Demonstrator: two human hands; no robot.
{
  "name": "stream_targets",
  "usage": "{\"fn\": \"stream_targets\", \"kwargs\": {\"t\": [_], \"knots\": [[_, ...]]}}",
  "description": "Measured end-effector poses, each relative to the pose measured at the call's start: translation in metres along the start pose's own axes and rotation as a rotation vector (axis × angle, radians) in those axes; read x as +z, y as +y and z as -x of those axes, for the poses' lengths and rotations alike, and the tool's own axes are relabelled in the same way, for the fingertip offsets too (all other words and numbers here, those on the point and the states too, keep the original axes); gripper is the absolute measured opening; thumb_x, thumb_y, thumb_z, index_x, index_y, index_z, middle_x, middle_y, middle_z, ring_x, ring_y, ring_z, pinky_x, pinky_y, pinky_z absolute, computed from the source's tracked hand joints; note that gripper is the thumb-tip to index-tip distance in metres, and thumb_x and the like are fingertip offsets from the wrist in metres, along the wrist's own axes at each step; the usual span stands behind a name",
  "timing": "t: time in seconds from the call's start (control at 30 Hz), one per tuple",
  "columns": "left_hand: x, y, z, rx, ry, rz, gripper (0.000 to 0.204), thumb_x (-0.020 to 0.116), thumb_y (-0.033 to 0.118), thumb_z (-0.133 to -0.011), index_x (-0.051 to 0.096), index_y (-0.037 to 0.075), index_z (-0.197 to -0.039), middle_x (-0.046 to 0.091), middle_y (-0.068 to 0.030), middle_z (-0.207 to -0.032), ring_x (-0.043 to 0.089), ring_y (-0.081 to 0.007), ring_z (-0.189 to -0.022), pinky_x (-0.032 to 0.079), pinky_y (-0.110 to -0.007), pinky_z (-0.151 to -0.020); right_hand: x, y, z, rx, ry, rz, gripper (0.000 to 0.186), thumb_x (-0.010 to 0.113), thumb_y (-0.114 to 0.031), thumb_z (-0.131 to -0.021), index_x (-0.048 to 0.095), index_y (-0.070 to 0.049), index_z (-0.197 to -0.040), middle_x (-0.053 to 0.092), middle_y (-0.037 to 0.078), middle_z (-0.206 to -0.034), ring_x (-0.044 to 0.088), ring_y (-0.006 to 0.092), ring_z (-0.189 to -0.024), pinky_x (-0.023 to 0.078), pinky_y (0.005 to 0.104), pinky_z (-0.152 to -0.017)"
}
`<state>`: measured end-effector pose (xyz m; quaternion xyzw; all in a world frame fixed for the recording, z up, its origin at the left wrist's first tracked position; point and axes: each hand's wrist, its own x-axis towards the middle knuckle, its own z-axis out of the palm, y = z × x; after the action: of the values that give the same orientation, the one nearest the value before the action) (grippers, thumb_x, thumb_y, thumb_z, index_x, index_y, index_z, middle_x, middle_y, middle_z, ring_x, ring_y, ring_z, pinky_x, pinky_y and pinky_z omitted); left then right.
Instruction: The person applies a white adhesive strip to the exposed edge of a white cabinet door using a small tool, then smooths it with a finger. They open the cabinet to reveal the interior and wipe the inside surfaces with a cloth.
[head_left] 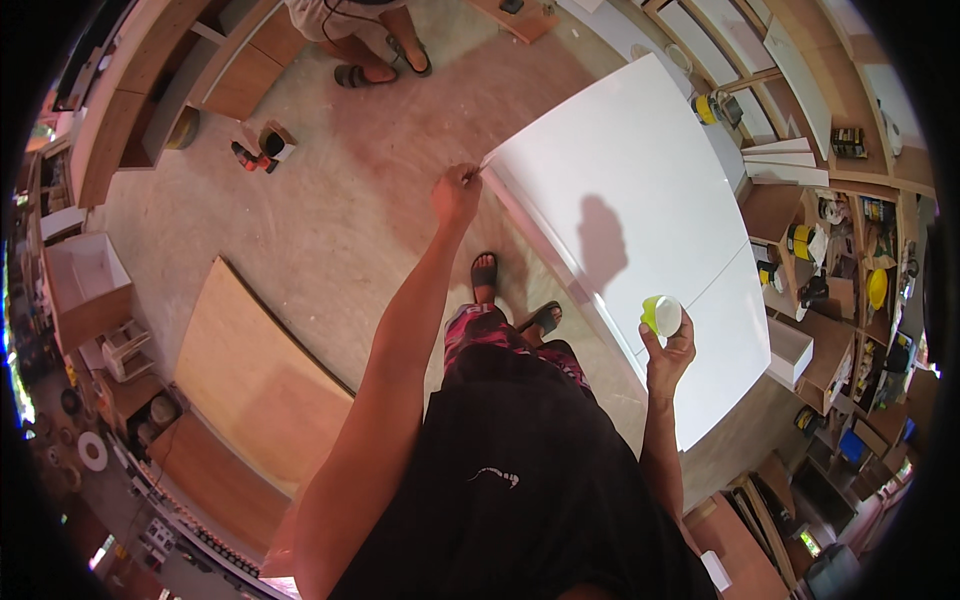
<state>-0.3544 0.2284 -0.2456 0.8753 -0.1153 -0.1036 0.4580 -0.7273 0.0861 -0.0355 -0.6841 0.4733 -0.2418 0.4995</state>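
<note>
Best to keep the lime-green, white-lined cup (663,315) level, gripped round its side by the right hand (672,354) right of centre over the glossy white flat panel (670,190), and steady the left hand (458,192), pinching a slender, unidentifiable item (480,169) near the panel's edge, upper centre.

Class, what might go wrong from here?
The lime-green cup with a white inside, held in the right grip over the glossy white panel, might tip, spilling any contents.

The left grip, at the panel's corner, might slip and mark the surface.

The orange-and-black power drill on the smooth beige floor might trip someone.
</note>
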Motion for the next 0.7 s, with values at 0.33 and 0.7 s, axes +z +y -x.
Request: {"fn": "stream_targets", "kwargs": {"t": [0.33, 0.7], "knots": [[0.006, -0.005, 0.000, -0.009, -0.051, -0.032, 0.021, 0.074, 0.020, -0.081, 0.078, 0.013, -0.101, 0.076, -0.0097, -0.099, 0.072, -0.0292, -0.093, 0.054, -0.044, -0.084, -0.006, 0.000, -0.002, -0.042, -0.002, 0.056, 0.055, 0.080, 0.002, -0.081, 0.057, 0.005, -0.131, 0.069, 0.012, -0.116, 0.066, 0.0192, -0.106, 0.051, 0.0348, -0.100], [0.008, -0.006, 0.014, 0.016, -0.066, 0.124, 0.024, 0.074, 0.017, -0.081, 0.078, 0.008, -0.102, 0.076, -0.0118, -0.096, 0.073, -0.0274, -0.089, 0.057, -0.039, -0.080, -0.008, 0.007, 0.004, 0.040, 0.016, 0.014, 0.058, 0.084, -0.002, -0.078, 0.058, 0.004, -0.130, 0.069, 0.010, -0.117, 0.064, 0.0201, -0.111, 0.046, 0.0366, -0.105]]}}
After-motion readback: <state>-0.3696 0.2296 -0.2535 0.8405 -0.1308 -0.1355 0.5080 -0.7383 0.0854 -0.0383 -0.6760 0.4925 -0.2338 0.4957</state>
